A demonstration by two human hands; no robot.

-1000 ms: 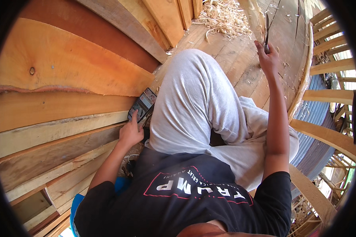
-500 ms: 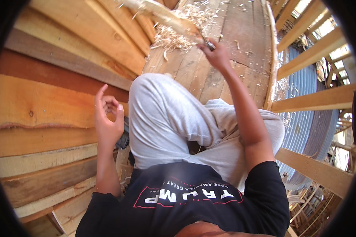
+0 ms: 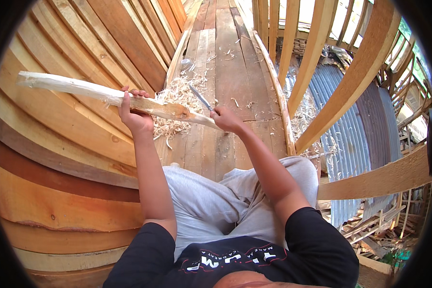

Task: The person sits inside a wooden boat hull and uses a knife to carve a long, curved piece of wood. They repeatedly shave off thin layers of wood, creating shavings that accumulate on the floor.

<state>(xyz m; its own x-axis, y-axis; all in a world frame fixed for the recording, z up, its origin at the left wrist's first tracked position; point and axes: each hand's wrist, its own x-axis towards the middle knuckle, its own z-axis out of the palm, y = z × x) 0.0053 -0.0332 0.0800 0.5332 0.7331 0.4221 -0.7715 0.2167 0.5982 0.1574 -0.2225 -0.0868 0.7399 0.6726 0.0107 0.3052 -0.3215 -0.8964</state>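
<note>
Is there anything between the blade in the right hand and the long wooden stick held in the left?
Nothing visible. The left hand grips the wooden stick mid-length; the right hand is at its near end with the blade pointing up past it. Only wood shavings lie on the plank floor behind.

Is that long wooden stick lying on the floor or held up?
Held up: the left hand grips the stick above the plank floor.

Boatbuilding workshop: curved plank hull [image 3: 57,158], wood shavings [image 3: 177,96].

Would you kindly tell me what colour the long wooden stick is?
Pale cream at its peeled end, brown elsewhere: the long wooden stick, head view.
</note>
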